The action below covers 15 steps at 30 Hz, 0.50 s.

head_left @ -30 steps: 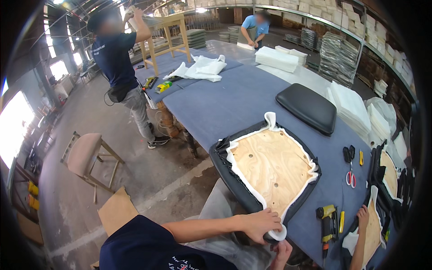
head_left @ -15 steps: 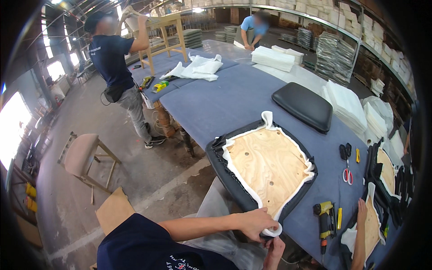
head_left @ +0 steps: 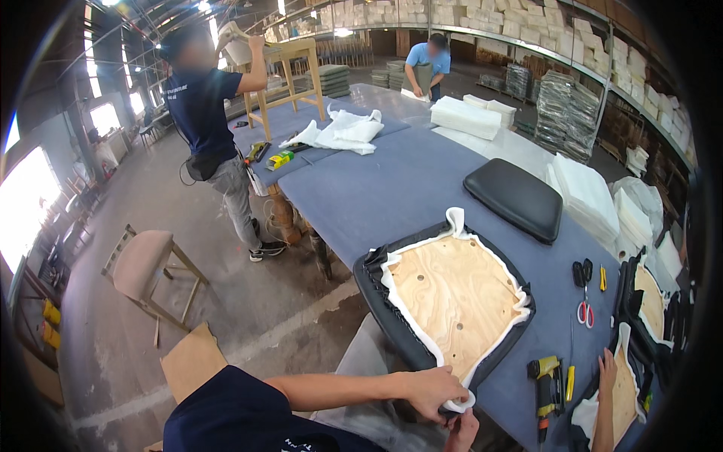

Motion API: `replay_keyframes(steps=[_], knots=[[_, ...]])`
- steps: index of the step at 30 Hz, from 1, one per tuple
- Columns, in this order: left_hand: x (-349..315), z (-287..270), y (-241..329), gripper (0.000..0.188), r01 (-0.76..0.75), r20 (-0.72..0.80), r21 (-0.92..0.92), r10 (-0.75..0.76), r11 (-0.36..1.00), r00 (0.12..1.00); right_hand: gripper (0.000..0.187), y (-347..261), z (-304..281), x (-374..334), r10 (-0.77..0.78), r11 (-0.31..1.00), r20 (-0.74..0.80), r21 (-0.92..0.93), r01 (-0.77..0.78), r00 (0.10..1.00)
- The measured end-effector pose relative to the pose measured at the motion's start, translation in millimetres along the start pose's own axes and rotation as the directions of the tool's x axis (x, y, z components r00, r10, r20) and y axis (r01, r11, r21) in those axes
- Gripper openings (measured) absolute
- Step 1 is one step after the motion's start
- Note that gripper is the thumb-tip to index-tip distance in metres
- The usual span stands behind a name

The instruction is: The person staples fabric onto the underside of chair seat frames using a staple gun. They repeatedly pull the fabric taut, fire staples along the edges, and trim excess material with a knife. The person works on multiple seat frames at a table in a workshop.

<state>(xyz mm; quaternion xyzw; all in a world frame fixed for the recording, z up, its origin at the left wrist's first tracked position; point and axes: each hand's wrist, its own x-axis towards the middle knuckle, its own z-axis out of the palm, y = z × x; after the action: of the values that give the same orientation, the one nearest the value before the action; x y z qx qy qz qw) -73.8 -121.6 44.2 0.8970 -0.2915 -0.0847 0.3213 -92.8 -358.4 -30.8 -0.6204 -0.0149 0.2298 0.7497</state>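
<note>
A seat cushion lies upside down at the table's near edge, its plywood base (head_left: pixel 452 294) facing up. White padding (head_left: pixel 455 220) is folded over the rim, and a black cover (head_left: pixel 382 310) wraps the outside. My left hand (head_left: pixel 437 393) is closed on the near corner, gripping the padding where it curls. Just below it, my right hand (head_left: pixel 462 432) is closed at the same corner, fingertips against the cover's edge; what they pinch is partly hidden.
Right of the cushion lie a staple gun (head_left: pixel 544 392), a screwdriver (head_left: pixel 570 377), scissors (head_left: pixel 584 294) and a yellow cutter (head_left: pixel 602 278). A finished black seat (head_left: pixel 516 199) rests farther back. A co-worker's hand (head_left: pixel 605 377) works on another seat base. A stool (head_left: pixel 147 267) stands on the floor left.
The whole view has shifted slightly, moving the scene down and right. Both hands stay at the cushion's near corner, and the padding curl there looks flatter.
</note>
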Motion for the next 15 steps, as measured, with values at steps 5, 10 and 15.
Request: replay_keyframes(steps=[5, 10, 15], knots=[[-1.1, 5.7, 0.8, 0.061, -0.026, -0.049, -0.029, 0.024, 0.999, 0.999, 0.034, 14.4, -4.1, 1.3, -0.056, 0.997, -0.001, 0.061, 0.056, 0.998], [-5.4, 5.2, 1.3, 0.063, -0.023, -0.063, -0.024, 0.022, 0.999, 0.998, 0.030, 10.3, 0.6, -4.7, -0.014, 0.991, 0.018, 0.131, 0.012, 1.000], [-2.0, 1.8, 2.8, 0.066, -0.031, -0.020, -0.025, 0.030, 0.999, 0.999, 0.035, -15.9, 10.3, -11.5, 0.020, 1.000, 0.013, 0.011, -0.020, 1.000]])
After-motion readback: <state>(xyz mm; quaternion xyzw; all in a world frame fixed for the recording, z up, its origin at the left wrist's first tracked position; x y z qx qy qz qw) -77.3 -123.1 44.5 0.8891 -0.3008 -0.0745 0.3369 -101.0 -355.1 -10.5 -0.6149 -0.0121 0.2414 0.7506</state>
